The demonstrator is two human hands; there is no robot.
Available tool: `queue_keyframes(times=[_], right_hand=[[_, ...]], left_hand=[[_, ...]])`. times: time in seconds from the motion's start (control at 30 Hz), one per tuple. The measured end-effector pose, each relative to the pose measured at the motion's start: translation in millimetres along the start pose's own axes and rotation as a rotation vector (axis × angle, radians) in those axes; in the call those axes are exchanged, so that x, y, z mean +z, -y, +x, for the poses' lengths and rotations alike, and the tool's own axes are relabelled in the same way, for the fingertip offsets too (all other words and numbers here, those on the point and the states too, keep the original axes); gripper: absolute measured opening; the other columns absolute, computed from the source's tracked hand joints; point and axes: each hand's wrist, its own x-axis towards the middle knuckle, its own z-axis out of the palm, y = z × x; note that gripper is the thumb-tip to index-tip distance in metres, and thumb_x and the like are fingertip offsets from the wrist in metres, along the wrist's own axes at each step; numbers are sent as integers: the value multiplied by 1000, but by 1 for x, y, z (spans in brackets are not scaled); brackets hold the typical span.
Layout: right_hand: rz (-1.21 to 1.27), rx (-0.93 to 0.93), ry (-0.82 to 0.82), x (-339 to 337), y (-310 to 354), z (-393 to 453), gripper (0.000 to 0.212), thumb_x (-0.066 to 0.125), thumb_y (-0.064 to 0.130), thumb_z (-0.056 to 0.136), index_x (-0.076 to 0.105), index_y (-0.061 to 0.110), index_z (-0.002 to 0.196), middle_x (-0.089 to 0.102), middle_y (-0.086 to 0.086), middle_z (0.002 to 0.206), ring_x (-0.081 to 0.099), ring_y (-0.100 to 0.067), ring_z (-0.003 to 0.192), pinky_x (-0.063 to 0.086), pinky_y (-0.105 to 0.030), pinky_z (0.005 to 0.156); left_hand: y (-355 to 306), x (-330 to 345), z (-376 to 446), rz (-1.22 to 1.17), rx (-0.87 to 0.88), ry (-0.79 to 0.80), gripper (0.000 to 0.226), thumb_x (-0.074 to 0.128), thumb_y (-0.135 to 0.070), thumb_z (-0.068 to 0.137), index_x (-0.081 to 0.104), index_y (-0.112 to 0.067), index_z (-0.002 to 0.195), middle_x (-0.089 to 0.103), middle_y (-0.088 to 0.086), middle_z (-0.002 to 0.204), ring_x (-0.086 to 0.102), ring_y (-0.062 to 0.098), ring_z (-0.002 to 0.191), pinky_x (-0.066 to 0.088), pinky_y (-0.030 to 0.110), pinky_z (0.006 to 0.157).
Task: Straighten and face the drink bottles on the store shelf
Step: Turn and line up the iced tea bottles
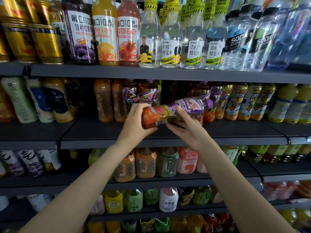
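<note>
On the left of the second shelf we see pale-labelled bottles leaning back, not yet squared up. Next come two amber bottles, upright but set back from the front edge. Our left hand grasps the base end of the purple-labelled tea bottle, fingers curled over the top and thumb beneath. The bottle lies almost horizontal in front of the shelf — cap to the right, barcode facing us, not resting on the board. Our right hand cradles the bottle's middle from below, one finger laid up across the label. Behind it, a gap shows in the row. To the right, the yellow-labelled iced tea bottles stand in rank. We judge the task partly done — this bottle must still go upright, label forward, and the left section remains.
</note>
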Motion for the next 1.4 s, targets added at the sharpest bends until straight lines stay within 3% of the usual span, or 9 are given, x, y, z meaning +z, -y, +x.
queue_keyframes(times=[0.17, 0.33, 0.43, 0.67, 0.87, 1.07, 1.23, 1.3, 1.4], right_hand=[[18, 8, -153, 5, -6, 3, 58, 75, 30, 77, 48, 6, 123, 62, -18, 116, 65, -27, 99, 59, -29, 66], [-231, -126, -81, -7, 6, 3, 43, 74, 17, 79, 54, 10, 116, 67, -14, 114, 68, -25, 98, 54, -39, 91], [-316, -171, 28, -8, 11, 0, 48, 73, 12, 77, 56, 6, 121, 70, -11, 111, 68, -25, 100, 52, -40, 94], [-400, -263, 165, -1, 9, -3, 31, 60, 15, 90, 57, 18, 122, 70, -6, 110, 67, -19, 101, 56, -28, 81], [-640, -344, 29, 6, 7, -2, 36, 66, 24, 87, 57, 13, 120, 64, -6, 117, 64, -17, 105, 56, -29, 84], [-271, -223, -121, 20, -5, 0, 46, 73, 27, 81, 57, 11, 121, 68, -8, 111, 66, -20, 102, 58, -32, 80], [-339, -265, -28, 12, 1, 1, 38, 72, 22, 81, 60, 12, 116, 70, -5, 109, 67, -19, 100, 57, -26, 74], [-337, -285, 53, 10, 6, -1, 36, 72, 25, 76, 62, 16, 109, 71, -1, 103, 67, -18, 97, 56, -26, 73], [-398, -338, 190, 7, 12, -2, 43, 75, 25, 65, 61, 19, 105, 72, 7, 94, 67, -12, 93, 53, -26, 76]], left_hand=[[0, 2, -3, 190, 182, -5, 73, 84, -18, 66, 45, -8, 128, 39, 13, 131, 39, 23, 122, 35, 32, 98], [-6, -13, 7, -264, -269, 330, 57, 67, -37, 81, 40, -25, 130, 47, -1, 129, 47, 11, 117, 41, 23, 90], [-6, -17, 12, -454, -494, 511, 44, 65, -28, 84, 47, -26, 125, 56, 1, 126, 55, 7, 108, 46, 17, 86], [-21, -7, 13, -724, -622, 609, 44, 60, -16, 88, 45, -19, 129, 58, 2, 123, 56, 15, 112, 45, 31, 97], [-8, 6, 4, -191, -316, 200, 62, 74, -22, 78, 41, -12, 130, 48, 3, 124, 46, 16, 116, 38, 29, 99], [-4, 3, -2, 352, 148, -14, 63, 82, -27, 67, 51, -6, 118, 49, 12, 113, 45, 26, 108, 39, 35, 92], [-8, -15, 9, -150, -244, 350, 58, 67, -40, 80, 45, -18, 129, 49, -4, 124, 47, 8, 115, 40, 24, 95], [-5, -19, 12, -318, -396, 474, 56, 66, -37, 81, 45, -21, 131, 53, -7, 122, 53, 4, 107, 45, 17, 86], [1, -16, 12, -381, -367, 505, 48, 70, -23, 81, 47, -26, 123, 56, -15, 110, 55, -3, 99, 47, 10, 76]])
